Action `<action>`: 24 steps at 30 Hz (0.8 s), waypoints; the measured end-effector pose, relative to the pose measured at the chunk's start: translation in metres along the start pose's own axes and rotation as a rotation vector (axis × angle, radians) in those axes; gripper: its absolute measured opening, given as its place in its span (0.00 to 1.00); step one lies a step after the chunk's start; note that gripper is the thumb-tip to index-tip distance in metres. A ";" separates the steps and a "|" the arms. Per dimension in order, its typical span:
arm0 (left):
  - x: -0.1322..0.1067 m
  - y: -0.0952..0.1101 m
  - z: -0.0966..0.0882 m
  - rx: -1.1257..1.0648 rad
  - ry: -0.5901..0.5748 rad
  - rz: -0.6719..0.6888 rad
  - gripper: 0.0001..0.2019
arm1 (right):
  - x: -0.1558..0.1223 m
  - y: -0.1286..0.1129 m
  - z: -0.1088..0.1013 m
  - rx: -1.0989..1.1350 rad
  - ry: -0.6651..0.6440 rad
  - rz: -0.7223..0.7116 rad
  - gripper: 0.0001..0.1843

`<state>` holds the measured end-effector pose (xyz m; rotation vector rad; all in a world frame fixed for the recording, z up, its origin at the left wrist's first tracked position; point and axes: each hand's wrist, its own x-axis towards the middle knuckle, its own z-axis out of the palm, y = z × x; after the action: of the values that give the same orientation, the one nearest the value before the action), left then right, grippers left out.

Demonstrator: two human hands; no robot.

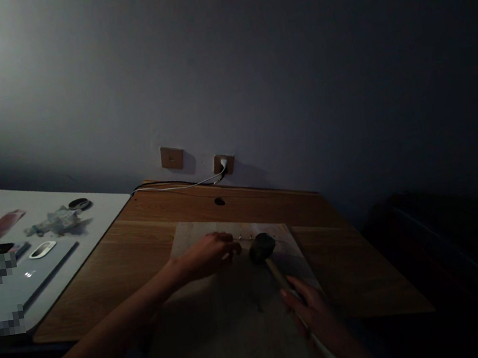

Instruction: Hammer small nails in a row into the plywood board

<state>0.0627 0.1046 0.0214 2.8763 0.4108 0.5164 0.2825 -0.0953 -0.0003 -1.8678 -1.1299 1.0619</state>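
Note:
My right hand (311, 311) grips the handle of a mallet (262, 248). Its dark, thick head hovers over or rests on a pale board (241, 321); I cannot tell which in this dim light. Just left of the mallet head is my left hand (216, 252), its fingers curled in together over the board's far part. Whatever those fingers hold, if anything, is too small and dark to make out. Between my left hand and the mallet head, small shiny nails (240, 237) stand in a row along the board.
Under the board is a wooden desk (346, 247). Cables (177, 185) run along its back edge to a wall socket (224, 164). On the left, a white table (105, 209) carries a grey laptop (51, 270), a phone, crumpled plastic (60, 220) and a round dark object (79, 204).

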 end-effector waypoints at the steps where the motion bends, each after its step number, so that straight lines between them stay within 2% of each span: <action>1: 0.001 -0.012 -0.001 -0.065 0.019 -0.084 0.11 | -0.001 -0.001 0.000 -0.002 -0.001 -0.004 0.28; 4: 0.003 -0.040 0.003 -0.179 0.074 -0.248 0.11 | -0.002 -0.001 0.001 -0.011 0.002 -0.004 0.26; 8: 0.002 -0.051 0.013 -0.197 0.107 -0.351 0.10 | -0.002 -0.001 0.002 -0.005 -0.010 -0.001 0.26; 18: -0.003 -0.050 0.017 -0.199 0.156 -0.339 0.09 | -0.005 -0.008 0.007 0.020 0.010 -0.007 0.26; 24: -0.001 -0.051 0.019 -0.247 0.156 -0.337 0.09 | 0.009 -0.038 0.021 0.092 -0.011 -0.063 0.24</action>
<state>0.0563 0.1499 -0.0085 2.4708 0.7796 0.6766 0.2536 -0.0694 0.0214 -1.7457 -1.1198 1.0719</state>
